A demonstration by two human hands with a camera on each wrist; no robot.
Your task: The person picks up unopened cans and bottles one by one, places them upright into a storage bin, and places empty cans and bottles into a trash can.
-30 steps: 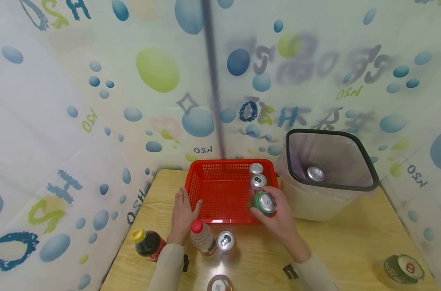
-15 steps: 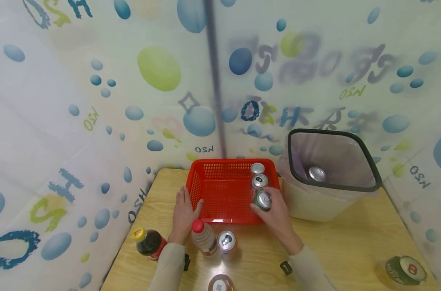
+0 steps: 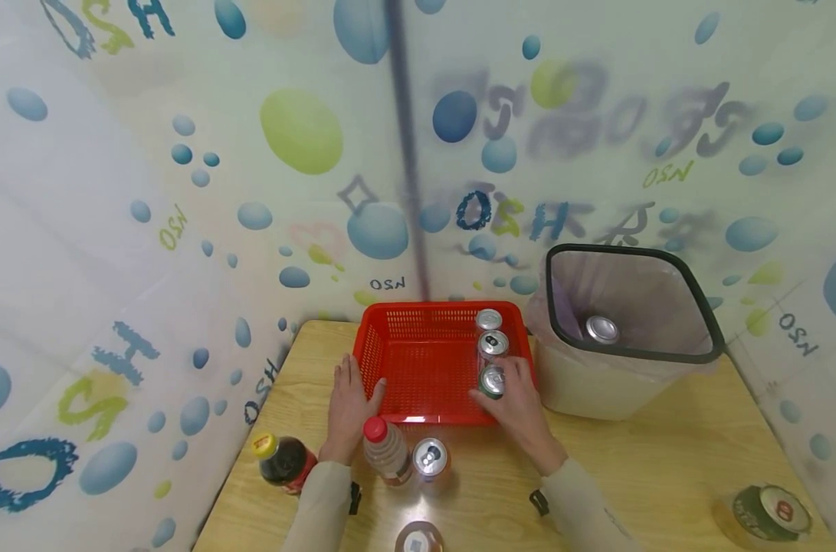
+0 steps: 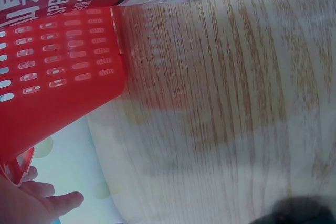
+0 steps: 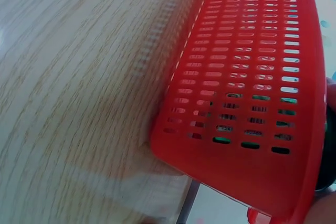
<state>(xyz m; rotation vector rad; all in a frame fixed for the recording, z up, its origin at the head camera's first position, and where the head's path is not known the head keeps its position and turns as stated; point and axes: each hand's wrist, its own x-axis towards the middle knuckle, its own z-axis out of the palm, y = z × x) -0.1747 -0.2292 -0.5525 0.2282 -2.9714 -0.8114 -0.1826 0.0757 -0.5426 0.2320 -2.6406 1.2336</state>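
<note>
In the head view, my right hand (image 3: 524,410) grips a green can (image 3: 491,382) by its upper part. The can stands low inside the front right corner of the red plastic basket (image 3: 418,376), in line with two other silver-topped cans (image 3: 493,343) along the right side. Through the basket's slots, patches of the green can (image 5: 249,145) show in the right wrist view. My left hand (image 3: 347,410) rests at the basket's left rim, fingers straight and thumb spread. Part of that hand (image 4: 31,198) appears beside the rim in the left wrist view.
Before the basket stand a red-capped clear bottle (image 3: 388,454) and a can (image 3: 430,458). A yellow-capped cola bottle (image 3: 284,463) is at left, another bottle (image 3: 418,540) at the front edge. A lined bin (image 3: 597,387) with a can (image 3: 601,330) inside stands right; a green can (image 3: 769,512) sits far right.
My right hand has lowered the green can into the basket's front right corner, shifting slightly left and bringing it upright behind the front wall. My left hand has stayed at the rim.
</note>
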